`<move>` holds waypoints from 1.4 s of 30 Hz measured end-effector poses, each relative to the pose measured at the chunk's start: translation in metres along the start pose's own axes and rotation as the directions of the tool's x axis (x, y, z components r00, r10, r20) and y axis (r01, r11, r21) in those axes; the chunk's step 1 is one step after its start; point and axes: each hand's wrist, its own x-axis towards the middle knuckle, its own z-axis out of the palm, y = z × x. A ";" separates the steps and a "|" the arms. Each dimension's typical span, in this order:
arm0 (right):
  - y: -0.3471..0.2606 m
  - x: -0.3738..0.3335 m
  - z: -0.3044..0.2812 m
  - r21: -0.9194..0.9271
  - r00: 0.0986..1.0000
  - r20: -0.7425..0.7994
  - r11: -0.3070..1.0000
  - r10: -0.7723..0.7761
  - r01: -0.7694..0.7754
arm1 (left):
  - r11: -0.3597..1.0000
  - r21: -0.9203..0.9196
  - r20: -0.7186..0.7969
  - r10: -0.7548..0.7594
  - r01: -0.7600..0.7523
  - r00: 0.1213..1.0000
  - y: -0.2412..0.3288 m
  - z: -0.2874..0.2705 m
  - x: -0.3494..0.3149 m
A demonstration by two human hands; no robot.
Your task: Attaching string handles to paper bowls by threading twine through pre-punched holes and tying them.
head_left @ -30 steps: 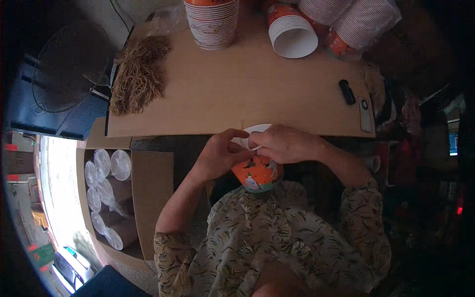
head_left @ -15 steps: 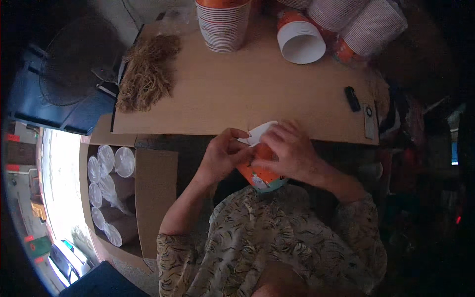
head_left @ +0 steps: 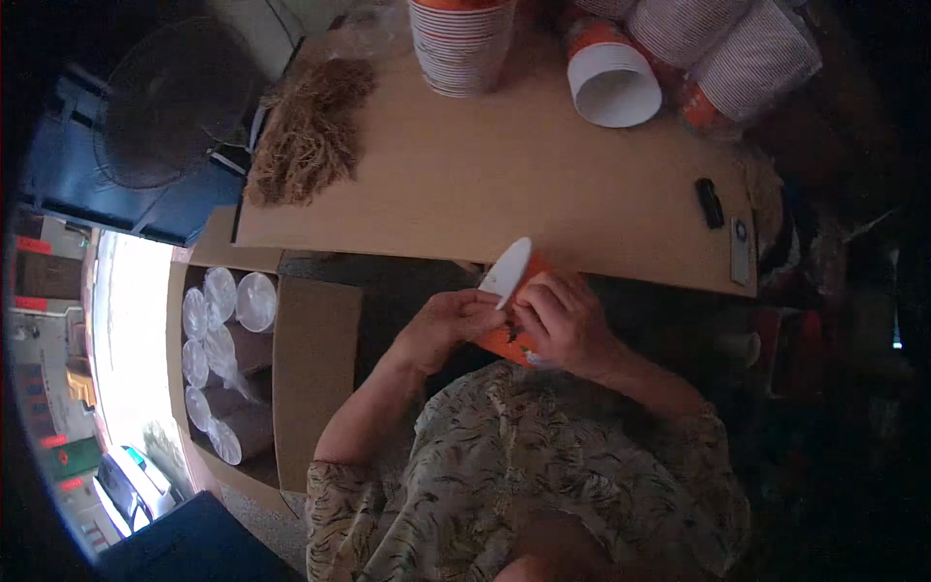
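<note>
Just past the near edge of the table, an orange paper tub [head_left: 512, 341] with a white inside is held tilted between my two hands. Its white opening looks up and to the left. My left hand [head_left: 448, 328] pinches the rim on the left side, thumb and fingers together. Around the orange wall on the right, the fingers of my right hand [head_left: 574, 332] are curled, covering part of the print. Whatever lies between the fingertips is too small to make out.
On the table [head_left: 465, 184] are a tall stack of tubs [head_left: 461, 53], a tub on its side [head_left: 614, 89], bagged stacks [head_left: 761, 73], a brown fibre bundle [head_left: 315, 131] and a small black object [head_left: 709, 202]. A cardboard box [head_left: 318, 383] of wrapped stacks stands left.
The tub has turned in my hands; its opening now appears narrower and more edge-on. My right hand has moved from the rim down onto the side wall. The view has shifted slightly.
</note>
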 end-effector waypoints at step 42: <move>0.034 0.000 0.010 0.740 0.997 -0.036 0.673 0.066 -0.017 | 0.319 0.725 -0.044 0.906 -0.611 0.421 -0.029 0.023 0.022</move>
